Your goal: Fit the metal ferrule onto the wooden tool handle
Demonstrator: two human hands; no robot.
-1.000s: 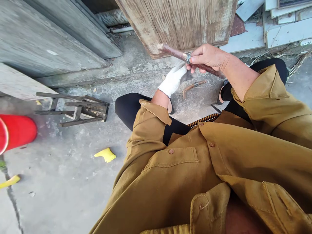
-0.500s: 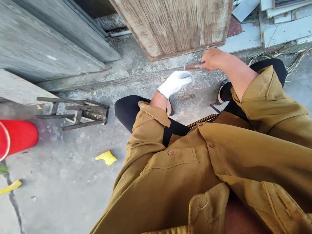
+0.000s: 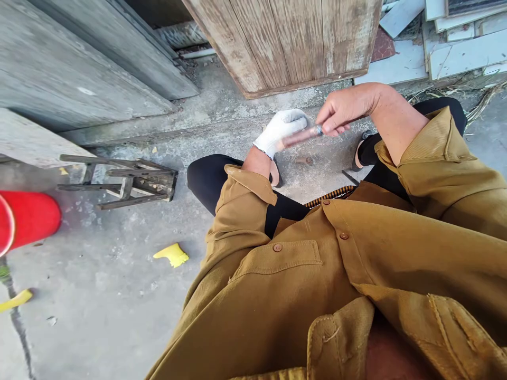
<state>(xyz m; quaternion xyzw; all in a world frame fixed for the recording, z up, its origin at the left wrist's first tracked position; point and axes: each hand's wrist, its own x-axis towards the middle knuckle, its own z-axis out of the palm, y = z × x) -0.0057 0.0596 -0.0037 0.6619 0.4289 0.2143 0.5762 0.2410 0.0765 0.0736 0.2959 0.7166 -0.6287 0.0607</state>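
Observation:
My right hand (image 3: 348,108) is bare and pinches one end of a wooden-handled tool (image 3: 300,138), close to its metal collar. The brown handle is blurred and points left across the near side of my left hand (image 3: 283,129). The tool's working end is hidden by my right fingers. A white glove covers my left hand, and its fingers are curled over. What they hold, if anything, I cannot make out. On the concrete below the hands lies a small brownish piece (image 3: 304,160), its kind unclear.
A weathered wooden panel (image 3: 293,47) leans ahead, with grey boards (image 3: 79,68) to its left. White slabs (image 3: 467,53) are stacked at the upper right. On the left are an overturned wooden stool (image 3: 130,182), a red bucket (image 3: 34,219) and yellow pieces (image 3: 173,255).
My right hand has turned and come nearer, and the tool's handle has swung down and left beside the gloved hand. My left hand has shifted slightly left.

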